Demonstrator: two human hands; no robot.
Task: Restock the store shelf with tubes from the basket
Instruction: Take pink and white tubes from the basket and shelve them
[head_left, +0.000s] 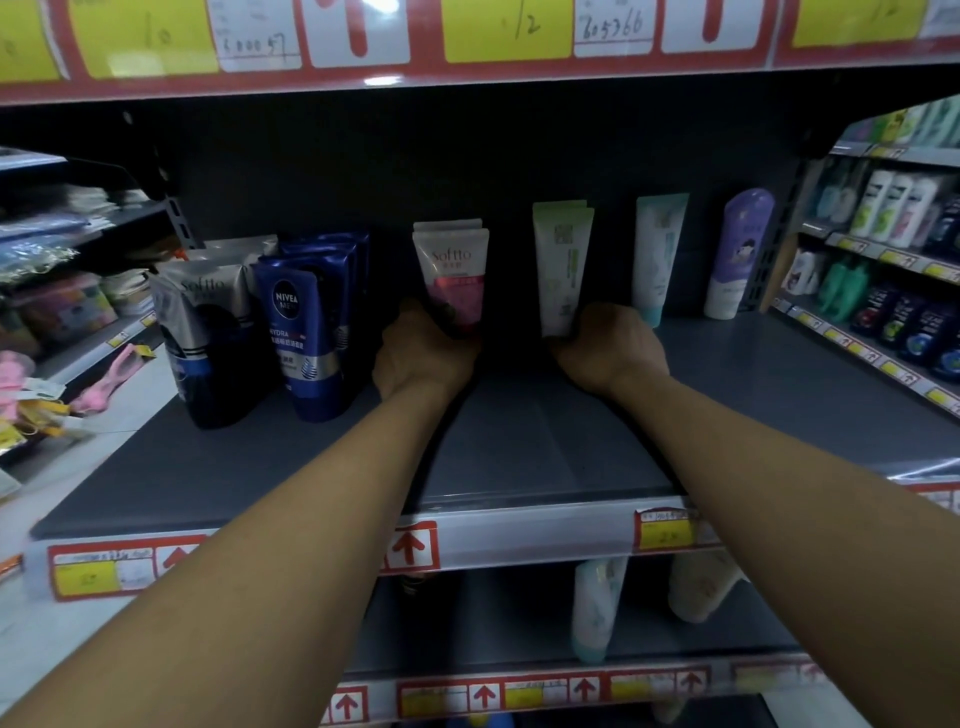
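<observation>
Matte grey shelf (519, 452), glossy tubes (452, 275)

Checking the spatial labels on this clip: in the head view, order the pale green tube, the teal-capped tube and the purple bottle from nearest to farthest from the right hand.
1. pale green tube, gripped at its base by the right hand.
2. teal-capped tube, just to the right.
3. purple bottle, farthest right on the shelf.

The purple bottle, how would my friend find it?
Look along the dark grey shelf to its right end. Past the teal tube stands the purple bottle. Only it has a rounded purple top and a white base.
</observation>
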